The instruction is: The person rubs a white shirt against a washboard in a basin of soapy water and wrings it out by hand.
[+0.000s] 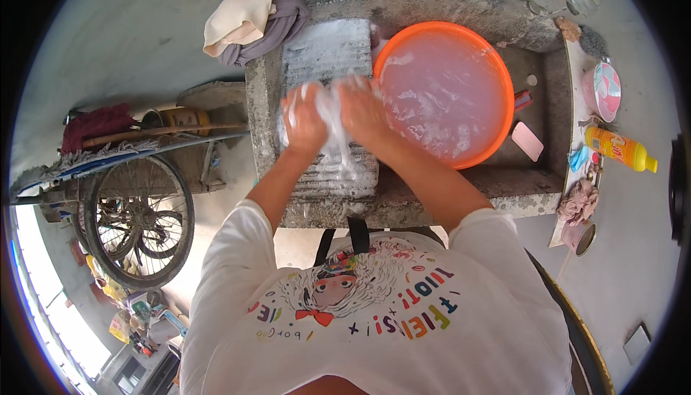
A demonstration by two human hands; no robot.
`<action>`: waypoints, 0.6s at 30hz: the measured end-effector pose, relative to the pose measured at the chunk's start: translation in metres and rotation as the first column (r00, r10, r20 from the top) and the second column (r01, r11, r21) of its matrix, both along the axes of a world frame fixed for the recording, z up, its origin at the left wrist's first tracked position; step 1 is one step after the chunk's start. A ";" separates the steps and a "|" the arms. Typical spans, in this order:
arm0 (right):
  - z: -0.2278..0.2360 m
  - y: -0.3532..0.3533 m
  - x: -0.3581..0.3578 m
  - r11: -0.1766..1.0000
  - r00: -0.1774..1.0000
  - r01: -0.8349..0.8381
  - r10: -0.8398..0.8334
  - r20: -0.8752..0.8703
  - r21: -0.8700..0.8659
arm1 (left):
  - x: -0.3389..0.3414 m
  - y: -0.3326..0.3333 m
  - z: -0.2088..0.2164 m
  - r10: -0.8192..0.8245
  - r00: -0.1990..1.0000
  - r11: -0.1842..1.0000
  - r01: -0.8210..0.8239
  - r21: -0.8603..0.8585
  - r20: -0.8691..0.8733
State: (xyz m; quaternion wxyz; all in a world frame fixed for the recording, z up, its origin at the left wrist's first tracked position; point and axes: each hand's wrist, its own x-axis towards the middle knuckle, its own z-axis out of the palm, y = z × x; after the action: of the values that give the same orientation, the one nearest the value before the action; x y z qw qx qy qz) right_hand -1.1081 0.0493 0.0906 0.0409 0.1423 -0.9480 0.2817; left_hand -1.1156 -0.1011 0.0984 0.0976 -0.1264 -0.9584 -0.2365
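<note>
Laundry scrubbing, by the look of it: foamy white cloth [332, 119] on a ribbed washboard slab [324, 183], upper centre-left of the frame. Left hand [306, 116] and right hand [363, 111] side by side over it, fingers curled in, gripping the cloth between (right fingertips motion-blurred, cannot tell how tightly). For a good scrub: bunch the folds under the palms, press evenly, rub up and down the frame, across the ridges. Turn often to reach other faces. Mind knuckles on rough ridges. If too dry, dip in the orange basin [507, 100], upper centre-right, just beside.
</note>
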 end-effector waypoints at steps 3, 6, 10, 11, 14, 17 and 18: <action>-0.010 -0.013 -0.062 0.953 0.937 0.297 -0.280 -0.211 0.053 | -0.053 0.019 -0.004 0.282 0.948 0.933 -0.236 -0.271 0.148; -0.009 0.002 -0.027 0.985 0.959 -0.146 0.164 0.231 -0.092 | -0.020 0.006 0.005 0.141 0.944 0.984 -0.101 -0.143 0.300; 0.008 0.025 0.086 0.979 0.958 -0.182 0.156 -0.242 -0.088 | 0.071 -0.003 0.033 -0.290 0.946 0.953 0.300 0.052 -0.146; 0.001 0.025 0.091 0.969 0.909 -0.247 0.224 -0.351 -0.020 | 0.063 -0.007 0.022 -0.320 0.928 0.943 0.332 0.029 -0.193; -0.019 -0.002 -0.024 0.991 0.972 -0.008 -0.023 -0.234 -0.134 | -0.012 -0.005 -0.010 -0.062 0.971 0.976 0.011 -0.217 -0.232; -0.010 -0.015 -0.058 0.981 0.983 0.174 -0.178 0.036 0.089 | -0.056 0.007 -0.008 0.252 0.956 0.944 -0.208 -0.256 0.150; -0.009 -0.013 -0.058 0.968 0.973 0.182 -0.202 0.112 0.171 | -0.052 0.009 -0.007 0.330 0.912 0.923 -0.258 -0.285 0.243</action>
State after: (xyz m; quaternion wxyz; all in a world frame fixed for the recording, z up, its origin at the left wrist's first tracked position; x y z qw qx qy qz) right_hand -1.1659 0.0361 0.0820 -0.0045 0.0342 -0.9775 0.2082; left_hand -1.1681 -0.0919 0.0913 -0.0238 0.0449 -0.9922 -0.1138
